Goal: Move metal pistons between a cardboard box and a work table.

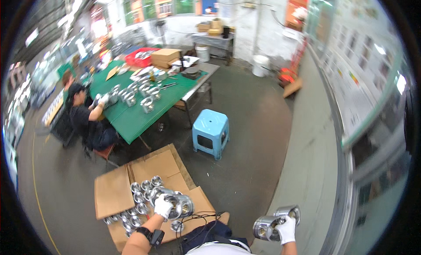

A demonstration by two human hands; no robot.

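Left hand (163, 206), white-gloved, clamped around shiny metal pistons (180, 205) just above the flattened cardboard (115, 191). Right hand (287, 229), gloved too, closed on two more pistons (275, 222) at four o'clock, well apart. More loose pistons (139, 201) heaped at nine o'clock of the left hand. Best kept firm-gripped, level, clear of knocking together. Blue stool (212, 131) at twelve o'clock.

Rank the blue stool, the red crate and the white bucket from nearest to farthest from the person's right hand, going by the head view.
Measured from the right hand, low at right:
1. Blue stool, on the floor mid-frame, just past the flattened cardboard.
2. White bucket, farther back near the rear wall, right of the tables.
3. Red crate, on the far left end of the green table.
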